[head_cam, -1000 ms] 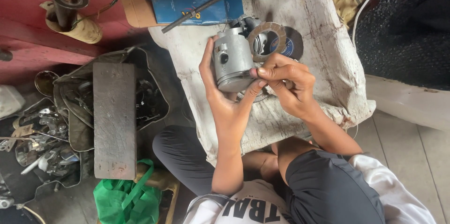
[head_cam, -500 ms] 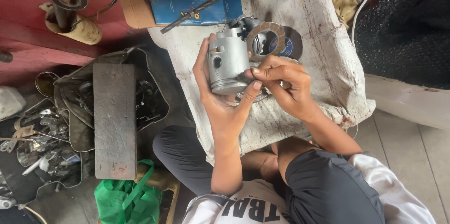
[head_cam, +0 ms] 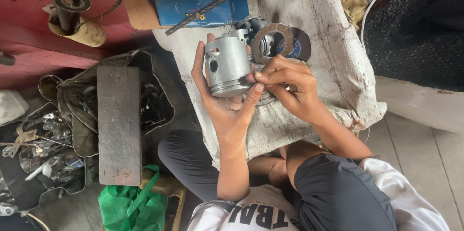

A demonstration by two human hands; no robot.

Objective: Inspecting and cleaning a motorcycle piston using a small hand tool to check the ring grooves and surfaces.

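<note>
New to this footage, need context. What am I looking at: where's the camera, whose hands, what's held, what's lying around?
There is no machine here: a person works with two bare hands, and the single picture comes from a camera worn on the head, looking down at the lap.

The left hand cradles a grey metal piston from below. The right hand pinches at the grooved end of it with the fingertips; what they grip is too small to tell.

Under the hands lies a stained white cloth, with a flat metal ring and other metal parts on it. Left of it are a worn wooden block, an open bag of small tools and a green bag.
</note>
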